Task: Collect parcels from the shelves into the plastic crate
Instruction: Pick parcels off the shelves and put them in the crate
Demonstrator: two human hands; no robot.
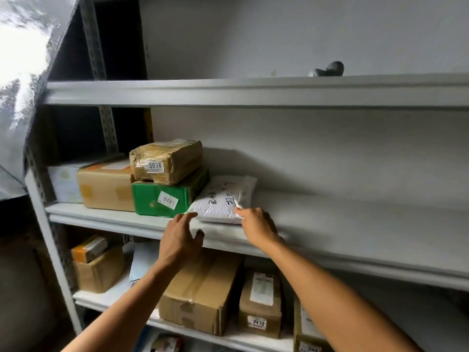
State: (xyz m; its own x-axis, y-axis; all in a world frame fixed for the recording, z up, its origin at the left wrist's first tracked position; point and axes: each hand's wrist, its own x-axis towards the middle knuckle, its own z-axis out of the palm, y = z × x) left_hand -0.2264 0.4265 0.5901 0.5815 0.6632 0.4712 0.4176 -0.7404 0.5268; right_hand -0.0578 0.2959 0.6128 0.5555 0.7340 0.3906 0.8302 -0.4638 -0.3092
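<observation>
the front right corner of a white padded mailer (223, 199) is pinched by the fingers of the right hand (256, 226). the fingers of the left hand (179, 238) are spread loosely, empty, just beside the mailer's front left corner. the mailer is laid on the middle shelf (355, 219), leaning against a green box (167, 196), on which a taped brown parcel (165, 161) marked 0038 is stacked. cardboard boxes (200, 290) are seen on the shelf below.
</observation>
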